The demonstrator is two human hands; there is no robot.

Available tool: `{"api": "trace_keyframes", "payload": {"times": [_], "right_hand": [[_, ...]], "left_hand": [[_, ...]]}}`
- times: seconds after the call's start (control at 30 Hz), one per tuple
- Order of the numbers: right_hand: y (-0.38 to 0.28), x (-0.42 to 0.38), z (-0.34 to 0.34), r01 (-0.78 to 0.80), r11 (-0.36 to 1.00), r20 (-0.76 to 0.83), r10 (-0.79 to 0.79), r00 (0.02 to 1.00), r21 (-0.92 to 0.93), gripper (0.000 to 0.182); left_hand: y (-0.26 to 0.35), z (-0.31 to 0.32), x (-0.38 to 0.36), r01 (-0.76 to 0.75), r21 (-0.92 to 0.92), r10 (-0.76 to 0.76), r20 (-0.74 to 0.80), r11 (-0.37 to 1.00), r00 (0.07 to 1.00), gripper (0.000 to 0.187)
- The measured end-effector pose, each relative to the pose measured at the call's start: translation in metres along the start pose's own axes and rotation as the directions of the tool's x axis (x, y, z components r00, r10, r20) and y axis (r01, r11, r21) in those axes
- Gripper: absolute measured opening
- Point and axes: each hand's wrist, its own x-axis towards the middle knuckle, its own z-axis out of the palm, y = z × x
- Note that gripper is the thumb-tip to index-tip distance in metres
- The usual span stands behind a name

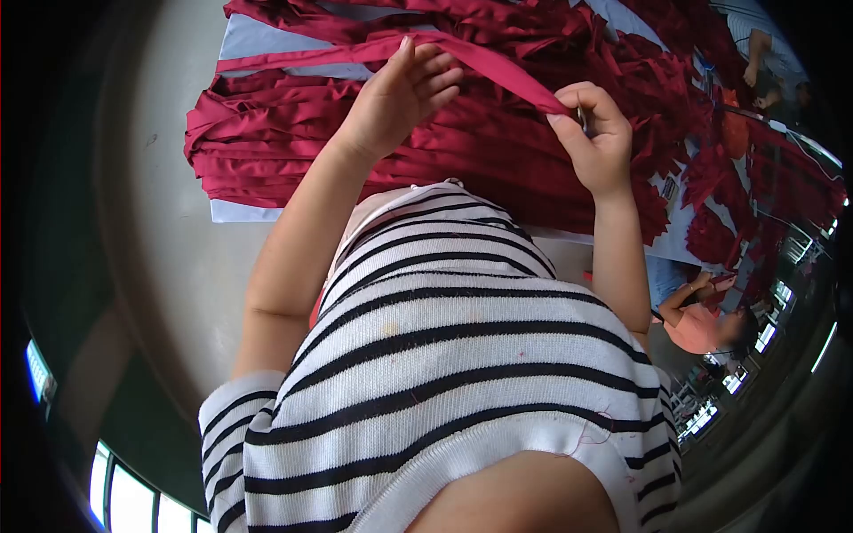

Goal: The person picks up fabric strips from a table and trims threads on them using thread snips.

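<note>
A long, narrow strip of dark red fabric [502,71] stretches across the top of the view between my hands. My right hand [600,142] pinches its right end between thumb and fingers. A small metal piece [581,117] shows in that same hand; its kind is not clear. My left hand [395,102] is open, palm turned up and fingers spread, with the strip running along its fingertips and thumb. Beneath both hands lies a thick heap of similar red fabric strips [275,142], laid lengthwise and folded over at the left.
The heap rests on a table with a pale cover [253,40]. More red fabric [711,226] lies in loose bunches at the right. A person in a pink top [693,327] is at the right, and another person's arm [757,55] shows at the upper right.
</note>
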Motion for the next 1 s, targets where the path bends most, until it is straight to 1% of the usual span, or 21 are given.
{"api": "trace_keyframes", "payload": {"times": [0.03, 0.07, 0.17, 0.2, 0.3, 0.33, 0.4, 0.43, 0.53, 0.63, 0.67, 0.73, 0.77, 0.83, 0.93, 1.0], "right_hand": [[-0.007, -0.011, -0.003, -0.022, 0.999, -0.031, 0.023, 0.999, 0.050, 0.012], [-0.012, -0.022, -0.006, -0.046, 0.996, -0.038, 0.049, 0.998, 0.073, 0.013], [-0.023, -0.048, -0.011, -0.112, 0.978, -0.065, 0.124, 0.990, 0.174, 0.013], [-0.025, -0.053, -0.011, -0.134, 0.968, -0.071, 0.153, 0.986, 0.213, 0.013], [-0.024, -0.063, -0.014, -0.152, 0.954, -0.024, 0.163, 0.986, 0.257, 0.014], [-0.025, -0.065, -0.015, -0.155, 0.959, -0.007, 0.162, 0.987, 0.236, 0.013], [-0.029, -0.069, -0.016, -0.164, 0.968, 0.035, 0.161, 0.986, 0.190, 0.012], [-0.029, -0.070, -0.018, -0.186, 0.971, 0.079, 0.176, 0.981, 0.148, 0.011], [-0.033, -0.074, -0.020, -0.254, 0.967, 0.186, 0.244, 0.952, 0.029, 0.008], [-0.047, -0.070, -0.016, -0.345, 0.925, 0.267, 0.377, 0.887, -0.162, 0.011], [-0.051, -0.068, -0.013, -0.333, 0.922, 0.299, 0.380, 0.875, -0.198, 0.011], [-0.057, -0.060, -0.004, -0.301, 0.915, 0.363, 0.385, 0.848, -0.268, 0.010], [-0.059, -0.058, 0.000, -0.321, 0.898, 0.394, 0.423, 0.816, -0.299, 0.010], [-0.063, -0.053, 0.006, -0.356, 0.860, 0.449, 0.497, 0.743, -0.365, 0.010], [-0.068, -0.043, 0.006, -0.229, 0.870, 0.528, 0.454, 0.718, -0.437, 0.014], [-0.068, -0.038, 0.008, -0.246, 0.922, 0.449, 0.363, 0.817, -0.298, 0.019]], "left_hand": [[0.002, 0.004, 0.000, -0.045, 0.018, 0.045, 0.039, 0.999, 0.998, 0.051], [0.005, 0.004, 0.000, -0.040, -0.087, 0.045, 0.062, 0.995, 0.997, 0.035], [0.004, 0.009, -0.010, -0.034, -0.136, 0.042, 0.056, 0.990, 0.998, 0.022], [0.002, 0.013, -0.015, -0.018, -0.196, 0.030, 0.060, 0.981, 0.998, 0.014], [-0.002, 0.007, -0.017, 0.060, -0.312, -0.055, 0.025, 0.948, 0.998, 0.013], [-0.003, 0.004, -0.021, 0.085, -0.408, -0.068, 0.056, 0.909, 0.996, 0.010], [-0.004, 0.000, -0.028, 0.105, -0.466, -0.098, 0.041, 0.878, 0.994, 0.008], [-0.003, -0.001, -0.032, 0.114, -0.497, -0.113, 0.034, 0.860, 0.993, 0.007], [0.002, -0.010, -0.044, 0.127, -0.353, -0.160, -0.064, 0.927, 0.985, 0.006], [0.001, -0.009, -0.060, -0.024, -0.160, -0.026, -0.306, 0.987, 0.952, 0.006], [0.001, -0.013, -0.066, -0.073, -0.125, 0.036, -0.278, 0.989, 0.960, 0.013], [0.002, -0.009, -0.077, -0.174, -0.113, 0.152, -0.182, 0.978, 0.972, 0.013], [0.003, -0.005, -0.083, -0.224, -0.110, 0.209, -0.134, 0.968, 0.969, 0.013], [0.007, 0.002, -0.090, -0.290, -0.091, 0.282, -0.096, 0.953, 0.955, 0.014], [0.017, 0.017, -0.101, -0.376, -0.029, 0.375, -0.039, 0.926, 0.926, 0.015], [0.022, 0.022, -0.108, -0.429, 0.036, 0.429, 0.008, 0.903, 0.903, 0.015]]}}
